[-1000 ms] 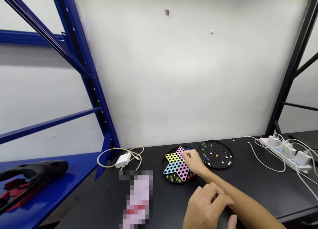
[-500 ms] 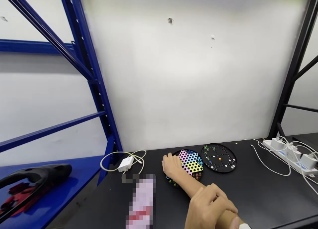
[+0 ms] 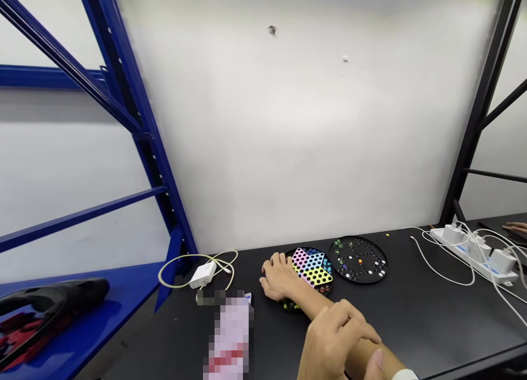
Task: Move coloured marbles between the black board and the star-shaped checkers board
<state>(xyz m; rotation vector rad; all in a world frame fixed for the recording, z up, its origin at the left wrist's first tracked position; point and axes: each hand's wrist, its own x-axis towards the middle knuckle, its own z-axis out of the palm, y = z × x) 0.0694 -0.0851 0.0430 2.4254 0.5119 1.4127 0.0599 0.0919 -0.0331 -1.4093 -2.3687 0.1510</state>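
My right hand (image 3: 280, 275) reaches across to the left side of a round Chinese checkers board (image 3: 315, 273), palm down with fingers spread. It covers part of the board's left edge; whether it touches any marbles is hidden. The board has a pink, blue and yellow star full of holes, with coloured marbles (image 3: 325, 288) around its rim. Nearer to me, my left hand (image 3: 333, 339) is over my right forearm, its fingers bent and its thumb apart, holding nothing I can see. Contact with the forearm cannot be told.
A second round black board (image 3: 362, 278) carries marbles and an orange piece. Left are a white adapter (image 3: 203, 274) with cable and a pixelated pale pink item (image 3: 230, 336). A power strip (image 3: 473, 253) trails cables at right. Another person's hand (image 3: 516, 227) shows at the far right.
The whole view has shifted slightly. My right hand's fingers have spread wider at the board's left edge. Another person's hand now shows at the right edge.
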